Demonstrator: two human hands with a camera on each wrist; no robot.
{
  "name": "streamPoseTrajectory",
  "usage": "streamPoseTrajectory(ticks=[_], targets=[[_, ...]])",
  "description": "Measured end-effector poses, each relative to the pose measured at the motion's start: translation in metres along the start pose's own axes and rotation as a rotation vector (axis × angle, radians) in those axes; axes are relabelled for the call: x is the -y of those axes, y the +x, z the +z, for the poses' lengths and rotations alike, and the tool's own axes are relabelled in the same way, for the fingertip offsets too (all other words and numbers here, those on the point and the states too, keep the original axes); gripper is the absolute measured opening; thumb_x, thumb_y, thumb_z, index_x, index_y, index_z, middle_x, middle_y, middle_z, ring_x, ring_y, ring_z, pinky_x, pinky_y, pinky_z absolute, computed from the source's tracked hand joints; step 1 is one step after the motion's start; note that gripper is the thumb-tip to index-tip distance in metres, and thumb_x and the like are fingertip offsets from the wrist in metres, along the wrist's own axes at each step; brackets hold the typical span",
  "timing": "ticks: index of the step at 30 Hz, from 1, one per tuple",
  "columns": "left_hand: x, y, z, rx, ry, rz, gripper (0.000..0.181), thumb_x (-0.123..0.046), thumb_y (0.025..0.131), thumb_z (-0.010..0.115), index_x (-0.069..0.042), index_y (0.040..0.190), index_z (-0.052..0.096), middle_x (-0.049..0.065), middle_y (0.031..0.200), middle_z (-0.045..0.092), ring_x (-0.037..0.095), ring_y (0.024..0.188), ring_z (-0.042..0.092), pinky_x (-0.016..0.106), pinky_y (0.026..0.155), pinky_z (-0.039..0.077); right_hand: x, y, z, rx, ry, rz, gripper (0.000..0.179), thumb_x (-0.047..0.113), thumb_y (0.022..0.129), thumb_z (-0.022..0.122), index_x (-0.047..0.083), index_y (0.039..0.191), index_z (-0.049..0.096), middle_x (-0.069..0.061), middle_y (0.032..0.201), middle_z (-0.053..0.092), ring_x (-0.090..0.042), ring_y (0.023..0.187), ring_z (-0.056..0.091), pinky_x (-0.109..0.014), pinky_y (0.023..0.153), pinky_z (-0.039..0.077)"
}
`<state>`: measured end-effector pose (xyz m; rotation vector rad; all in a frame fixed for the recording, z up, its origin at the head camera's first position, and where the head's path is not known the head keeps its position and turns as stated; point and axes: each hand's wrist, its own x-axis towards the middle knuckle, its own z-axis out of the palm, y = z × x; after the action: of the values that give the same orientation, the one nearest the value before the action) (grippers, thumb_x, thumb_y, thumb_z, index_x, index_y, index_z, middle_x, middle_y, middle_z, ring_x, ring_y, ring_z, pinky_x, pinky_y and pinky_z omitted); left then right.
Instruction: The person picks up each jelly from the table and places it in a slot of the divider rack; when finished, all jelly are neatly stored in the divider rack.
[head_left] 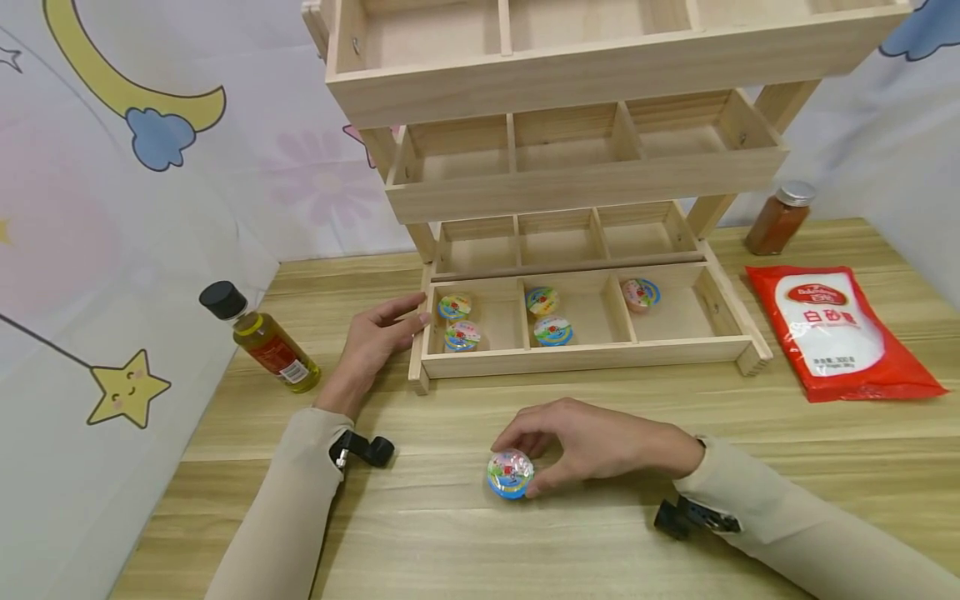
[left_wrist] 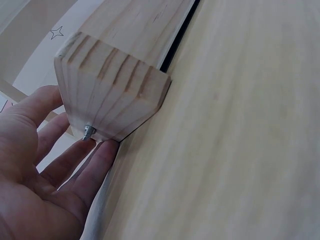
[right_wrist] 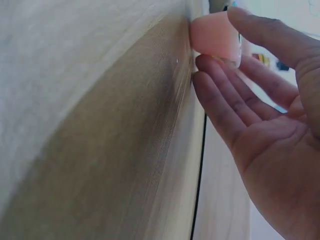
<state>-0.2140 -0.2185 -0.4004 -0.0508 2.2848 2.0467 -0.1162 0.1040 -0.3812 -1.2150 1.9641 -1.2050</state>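
In the head view my right hand (head_left: 592,442) pinches a small jelly cup (head_left: 510,473) between thumb and fingers, low over the table in front of the rack. Its lid is printed in pink, green and blue. The right wrist view shows the pink cup (right_wrist: 215,37) upright at the tabletop, thumb at its lid. My left hand (head_left: 375,342) touches the left side of the wooden rack (head_left: 585,360) with loosely extended fingers. In the left wrist view, those fingers (left_wrist: 97,167) lie against the rack's wooden foot (left_wrist: 110,90), beside a metal bolt.
The rack's bottom tray has two jelly cups (head_left: 462,336) in its left compartment, two (head_left: 553,331) in the middle and one (head_left: 640,293) on the right. An oil bottle (head_left: 273,350) stands left; a red sugar bag (head_left: 840,333) and spice jar (head_left: 780,221) are right.
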Motion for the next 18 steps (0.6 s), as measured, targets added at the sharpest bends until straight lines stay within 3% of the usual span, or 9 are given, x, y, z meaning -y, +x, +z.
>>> streamPoseTrajectory(ticks=[18], targets=[[0.0003,0.0008,-0.0001,0.004,-0.001,0.010,0.049,-0.015,0.098,0.079,-0.001,0.143,0.066,0.015,0.148,0.062,0.005,0.100,0.070,0.020,0.084,0.059,0.0008,0.0005,0.0048,0.006,-0.013,-0.031,0.044,0.009,0.093,0.085,0.007,0.133,0.069,0.003,0.126,0.069,-0.007,0.112,0.067,-0.030,0.100,0.056]])
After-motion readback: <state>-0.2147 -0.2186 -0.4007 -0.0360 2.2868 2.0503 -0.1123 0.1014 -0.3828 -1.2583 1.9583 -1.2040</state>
